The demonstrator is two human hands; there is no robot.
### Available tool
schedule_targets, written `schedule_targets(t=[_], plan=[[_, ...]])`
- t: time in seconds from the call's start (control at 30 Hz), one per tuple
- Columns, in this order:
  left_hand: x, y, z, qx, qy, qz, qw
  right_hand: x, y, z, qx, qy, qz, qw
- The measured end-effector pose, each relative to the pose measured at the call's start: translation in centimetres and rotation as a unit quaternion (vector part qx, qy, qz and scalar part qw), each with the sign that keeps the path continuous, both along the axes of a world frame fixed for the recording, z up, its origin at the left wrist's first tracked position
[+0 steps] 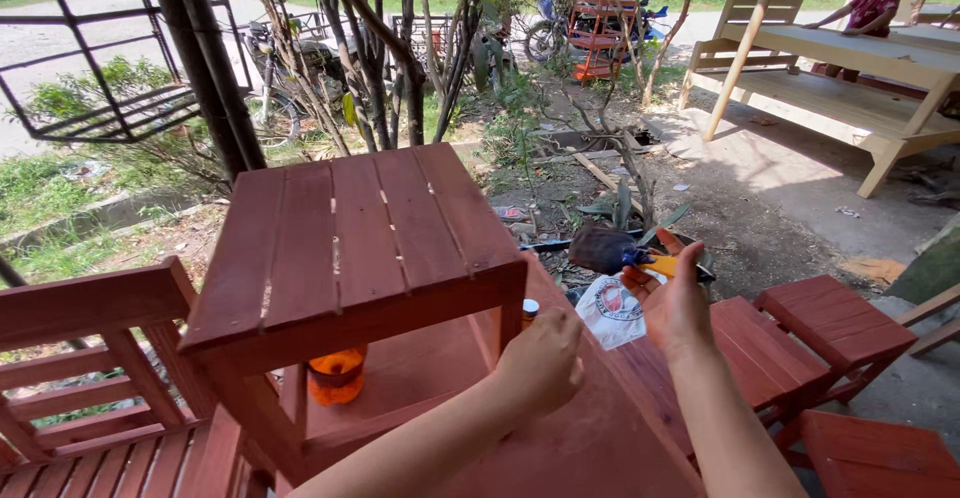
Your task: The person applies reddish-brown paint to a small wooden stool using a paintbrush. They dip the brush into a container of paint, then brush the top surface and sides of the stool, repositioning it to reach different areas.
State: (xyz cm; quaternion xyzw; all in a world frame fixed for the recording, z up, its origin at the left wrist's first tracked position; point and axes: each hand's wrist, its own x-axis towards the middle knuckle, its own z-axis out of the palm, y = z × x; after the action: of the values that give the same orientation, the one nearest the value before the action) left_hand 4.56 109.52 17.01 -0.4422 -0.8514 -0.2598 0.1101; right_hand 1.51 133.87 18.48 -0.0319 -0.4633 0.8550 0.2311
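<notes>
Paintbrush [612,249] sits pinched in my right hand [672,303]; I should load it lightly while my fisted left hand [541,358] steadies the red stool [350,243].

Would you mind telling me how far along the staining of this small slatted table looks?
The slatted top and front rail already look evenly red-brown, as do the stools to the right. In hand: the right hand holds a dark-bristled brush off the wood, while the left hand is closed by the table's corner leg. An orange jar sits on the lower shelf. The underside and far legs are hidden, so what is left is unclear.
</notes>
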Motion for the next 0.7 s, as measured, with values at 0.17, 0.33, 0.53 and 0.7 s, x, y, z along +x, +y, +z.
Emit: schedule_targets(t=[0.17, 0.33, 0.53, 0.7], plan=[[-8.2, 8.0, -3.8, -0.187, -0.115, 0.223, 0.950, -0.3, 4.9, -0.5, 0.025, 0.005, 0.056, 0.998], [-13.3, 8.0, -7.3, -0.213, -0.191, 0.392, 0.874, 0.0, 9.0, -1.0, 0.039, 0.005, 0.093, 0.995], [-12.5, 8.1, -7.3, -0.174, -0.187, 0.380, 0.889, 0.4, 12.5, -2.7, 0.032, -0.011, 0.102, 0.994], [-10.0, 8.1, -6.3, -0.182, -0.181, 0.365, 0.895, 1.0, 12.8, -3.1, 0.029, -0.019, 0.099, 0.995]])
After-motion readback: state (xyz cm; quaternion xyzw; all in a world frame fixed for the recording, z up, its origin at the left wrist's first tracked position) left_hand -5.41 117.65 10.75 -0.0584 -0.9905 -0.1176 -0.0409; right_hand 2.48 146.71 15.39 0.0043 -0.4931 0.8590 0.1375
